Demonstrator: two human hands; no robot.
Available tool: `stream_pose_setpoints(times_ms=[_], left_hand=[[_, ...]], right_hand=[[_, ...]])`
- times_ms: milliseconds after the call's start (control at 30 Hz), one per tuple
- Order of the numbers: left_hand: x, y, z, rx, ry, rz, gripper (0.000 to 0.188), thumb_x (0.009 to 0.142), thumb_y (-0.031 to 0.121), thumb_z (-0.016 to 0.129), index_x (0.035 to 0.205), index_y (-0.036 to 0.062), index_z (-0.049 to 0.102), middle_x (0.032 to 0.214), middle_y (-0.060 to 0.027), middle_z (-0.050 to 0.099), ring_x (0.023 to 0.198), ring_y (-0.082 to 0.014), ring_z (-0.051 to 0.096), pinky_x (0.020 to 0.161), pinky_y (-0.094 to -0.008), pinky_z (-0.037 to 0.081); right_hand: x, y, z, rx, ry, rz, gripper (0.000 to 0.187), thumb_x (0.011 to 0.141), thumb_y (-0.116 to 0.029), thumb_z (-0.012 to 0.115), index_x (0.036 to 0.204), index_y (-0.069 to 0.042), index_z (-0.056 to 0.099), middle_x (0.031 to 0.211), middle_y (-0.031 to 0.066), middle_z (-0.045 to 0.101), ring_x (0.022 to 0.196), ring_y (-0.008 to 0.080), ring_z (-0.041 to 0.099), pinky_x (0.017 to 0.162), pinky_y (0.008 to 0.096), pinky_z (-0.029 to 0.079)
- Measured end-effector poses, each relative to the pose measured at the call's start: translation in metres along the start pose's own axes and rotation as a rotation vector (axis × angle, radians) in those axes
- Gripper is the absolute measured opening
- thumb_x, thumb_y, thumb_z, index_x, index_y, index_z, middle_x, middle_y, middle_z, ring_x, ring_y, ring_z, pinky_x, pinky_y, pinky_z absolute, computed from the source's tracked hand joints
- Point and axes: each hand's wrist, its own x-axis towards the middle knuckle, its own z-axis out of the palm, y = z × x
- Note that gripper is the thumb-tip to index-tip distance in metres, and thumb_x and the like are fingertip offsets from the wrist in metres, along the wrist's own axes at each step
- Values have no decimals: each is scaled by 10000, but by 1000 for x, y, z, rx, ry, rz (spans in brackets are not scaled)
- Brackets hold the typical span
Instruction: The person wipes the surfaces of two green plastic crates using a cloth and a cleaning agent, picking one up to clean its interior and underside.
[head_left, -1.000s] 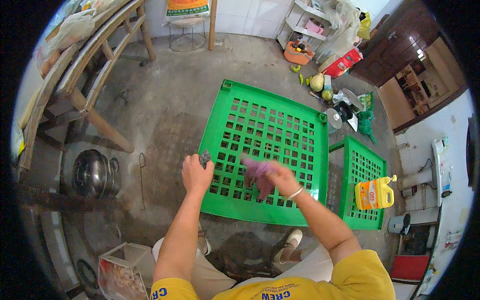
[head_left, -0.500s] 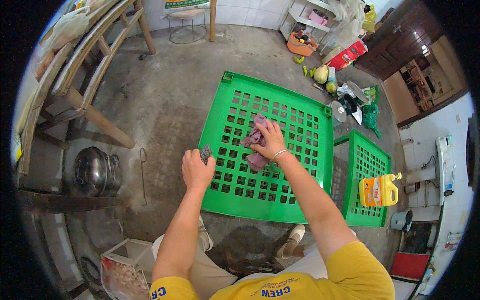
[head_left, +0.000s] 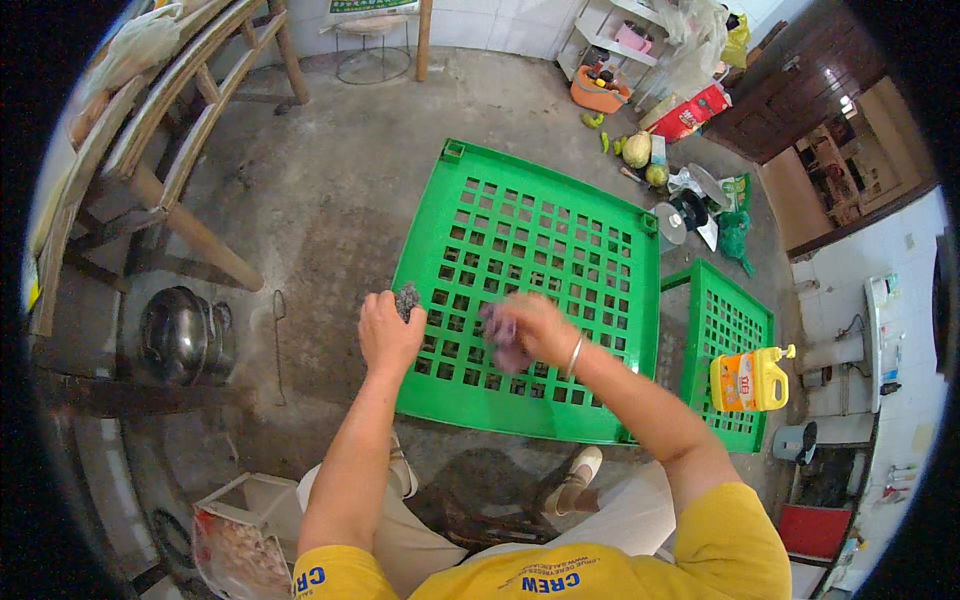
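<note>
In front of me lies a green plastic shelf panel [head_left: 545,168] with rows of square holes and a raised rim. My left hand [head_left: 388,330] is at its left edge, fingers curled round a grey steel-wool scourer [head_left: 406,299]. Over the lower middle of the panel is my right hand [head_left: 540,325], smeared by motion and wearing a white bangle. It grips a crumpled purple cloth [head_left: 507,350], which appears to be on the grid surface. Part of the cloth is hidden under the fingers.
To the right stands a second green shelf piece [head_left: 701,370] with a yellow pump jug [head_left: 750,380] on it. A wooden frame [head_left: 200,235] and a shiny metal pot [head_left: 175,335] are at the left. Vegetables [head_left: 637,150] and an orange basket [head_left: 600,92] sit at the far right.
My right hand has pulled the purple cloth nearer to me across the panel. The left hand keeps its place at the left edge with the scourer. The whole view has shifted slightly.
</note>
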Motion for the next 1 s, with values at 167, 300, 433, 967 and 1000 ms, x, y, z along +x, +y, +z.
stream_pose_setpoints(times_ms=[167, 300, 433, 967, 1000], left_hand=[[1, 0, 0, -26, -15, -14, 320, 752, 272, 566, 895, -12, 538, 940, -178, 513, 945, -369, 499, 807, -482, 419], [2, 4, 1, -50, -21, -42, 334, 758, 281, 569, 918, -11, 547, 954, -178, 517, 954, -371, 500, 826, -476, 418], [3, -2, -2, -75, -54, -57, 339, 757, 281, 581, 926, -12, 557, 959, -181, 525, 935, -374, 507, 822, -469, 414], [13, -21, -12, -997, -9, -403, 269, 829, 274, 554, 887, 15, 595, 885, -50, 569, 844, -185, 531, 783, -347, 410], [12, -24, -14, -1026, -10, -452, 272, 828, 277, 555, 888, 15, 592, 885, -48, 571, 835, -186, 535, 776, -349, 414]], right_hand=[[99, 76, -9, -133, 334, 299, 443, 827, -120, 597, 1255, -124, 484, 1184, 145, 537, 1076, 369, 492, 930, 413, 401], [103, 79, 41, -716, 419, 470, 518, 753, -218, 684, 1232, -142, 501, 1259, 156, 468, 1090, 379, 465, 935, 419, 400], [93, 60, 60, -482, 367, 348, 376, 690, -54, 629, 1056, -126, 582, 1097, 131, 543, 989, 336, 511, 873, 425, 440], [-56, -96, 52, -245, -252, 138, 338, 652, -58, 634, 954, -202, 672, 1161, 19, 588, 940, 270, 557, 786, 396, 472], [-72, -93, 29, -329, -410, 156, 338, 698, -116, 636, 1021, -211, 664, 1148, 5, 585, 941, 266, 547, 791, 388, 488]])
